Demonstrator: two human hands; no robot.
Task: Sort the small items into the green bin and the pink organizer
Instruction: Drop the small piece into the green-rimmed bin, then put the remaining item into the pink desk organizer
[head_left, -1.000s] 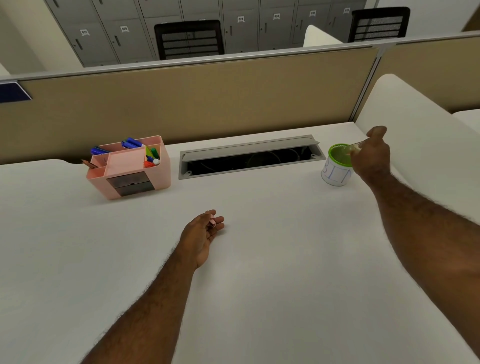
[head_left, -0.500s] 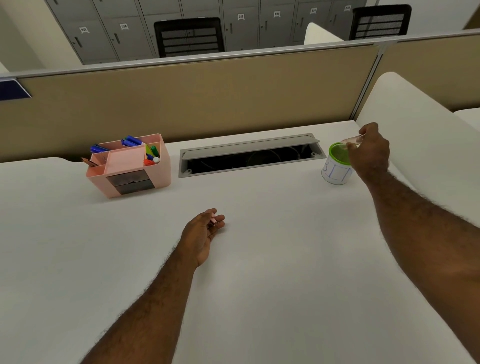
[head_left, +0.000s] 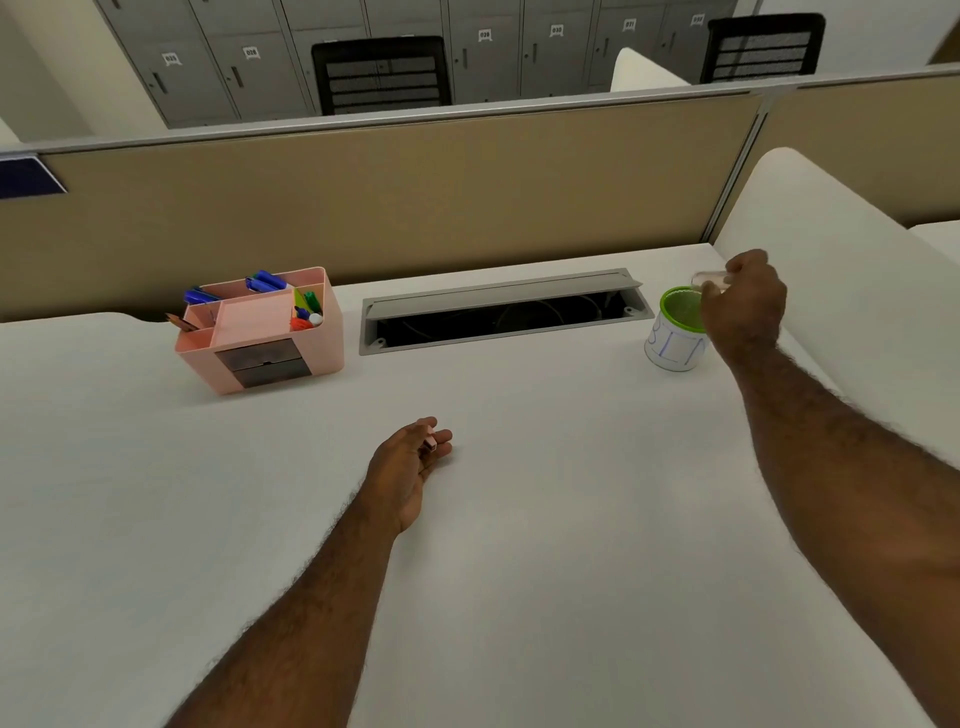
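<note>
The green bin (head_left: 675, 332), a small round cup with a green rim and a white label, stands at the right of the white desk. My right hand (head_left: 748, 306) hovers over its right rim, pinching a small clear item (head_left: 707, 279) just above the opening. My left hand (head_left: 410, 460) rests on the desk in the middle, fingers curled around a small pink item (head_left: 430, 443). The pink organizer (head_left: 270, 338) sits at the back left, holding blue and green pens, a pencil and other small pieces.
An open grey cable tray (head_left: 504, 312) is sunk into the desk between organizer and bin. A tan partition (head_left: 415, 192) runs along the back edge. A second white desk surface (head_left: 841, 270) rises at the right behind the bin.
My right hand has lifted slightly and shifted the clear item from beside the bin's rim to just above it. My left hand has stayed put.
</note>
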